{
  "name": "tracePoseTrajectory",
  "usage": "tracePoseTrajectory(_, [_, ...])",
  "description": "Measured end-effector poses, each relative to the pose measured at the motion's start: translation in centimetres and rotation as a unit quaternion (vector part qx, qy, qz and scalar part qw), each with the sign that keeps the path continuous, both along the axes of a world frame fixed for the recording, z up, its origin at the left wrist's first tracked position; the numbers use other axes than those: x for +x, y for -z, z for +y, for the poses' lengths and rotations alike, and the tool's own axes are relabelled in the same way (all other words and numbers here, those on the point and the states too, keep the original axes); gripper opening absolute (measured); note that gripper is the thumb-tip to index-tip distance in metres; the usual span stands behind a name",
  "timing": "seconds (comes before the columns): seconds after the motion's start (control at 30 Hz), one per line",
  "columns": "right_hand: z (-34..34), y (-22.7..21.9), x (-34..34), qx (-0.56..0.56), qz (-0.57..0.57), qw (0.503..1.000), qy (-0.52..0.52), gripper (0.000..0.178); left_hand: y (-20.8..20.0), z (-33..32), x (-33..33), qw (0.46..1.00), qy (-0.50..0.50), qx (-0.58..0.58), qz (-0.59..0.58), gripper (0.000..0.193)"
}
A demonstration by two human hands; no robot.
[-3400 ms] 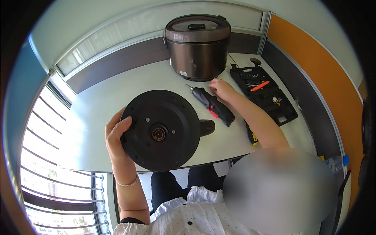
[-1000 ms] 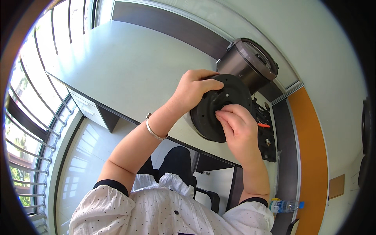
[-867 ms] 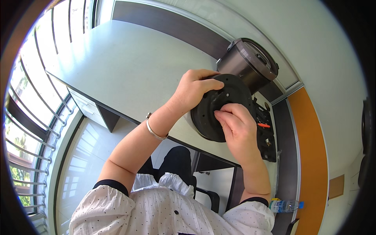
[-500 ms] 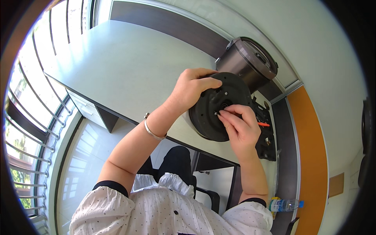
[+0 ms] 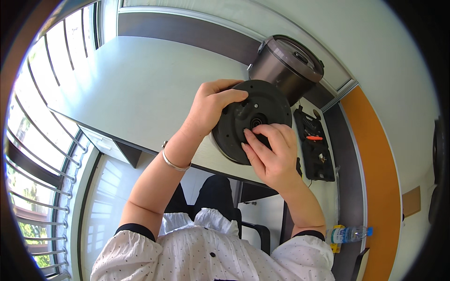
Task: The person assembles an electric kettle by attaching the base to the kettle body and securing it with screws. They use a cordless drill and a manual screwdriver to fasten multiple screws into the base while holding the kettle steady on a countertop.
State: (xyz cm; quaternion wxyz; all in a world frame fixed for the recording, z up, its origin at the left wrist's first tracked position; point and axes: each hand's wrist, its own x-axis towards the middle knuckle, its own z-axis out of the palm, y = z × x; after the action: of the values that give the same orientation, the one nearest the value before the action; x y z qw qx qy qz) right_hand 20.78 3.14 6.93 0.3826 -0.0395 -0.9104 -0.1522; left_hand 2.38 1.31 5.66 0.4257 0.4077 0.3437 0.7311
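Observation:
A round black appliance base (image 5: 271,100) is tilted up toward me over the desk, its underside showing a central ringed hole. My left hand (image 5: 213,104) is closed around its upper left edge, thumb lying on the underside and fingers behind. A silver screw (image 5: 256,106) sits in the base above the hole. Thumb and index finger of my right hand (image 5: 269,152) are pinched together just below left of the hole, at a small screw that the fingertips mostly cover. The lighter body beneath the base is largely hidden.
On the pale desk (image 5: 140,89), a brown rice cooker (image 5: 283,65) stands behind the base. To the right lies an open black tool case (image 5: 318,161) with an orange-red handled tool (image 5: 314,138). A plastic bottle (image 5: 349,234) is beside my right elbow.
The view has shifted a little, so base and hands appear farther left. My right fingertips have closed over the small screw that showed beside them before. My left hand keeps its hold.

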Motion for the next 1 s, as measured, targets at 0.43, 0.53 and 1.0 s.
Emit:
tracePoseTrajectory(0.43, [0.4, 0.0, 0.9, -0.046, 0.048, 0.998, -0.012, 0.029, -0.7, -0.6, 0.7, 0.999, -0.028, 0.022, 0.002, 0.034])
tracePoseTrajectory(0.53, [2.1, -0.2, 3.5, -0.066, 0.122, 0.990, 0.023, 0.028, -0.7, -0.4, 0.4, 1.000, -0.020, 0.012, -0.004, 0.035])
tracePoseTrajectory(1.0, [10.7, 6.8, 21.2, -0.148, -0.376, 0.870, 0.284, 0.035, -0.5, 0.0, 0.1, 1.000, -0.012, -0.011, -0.017, 0.034])
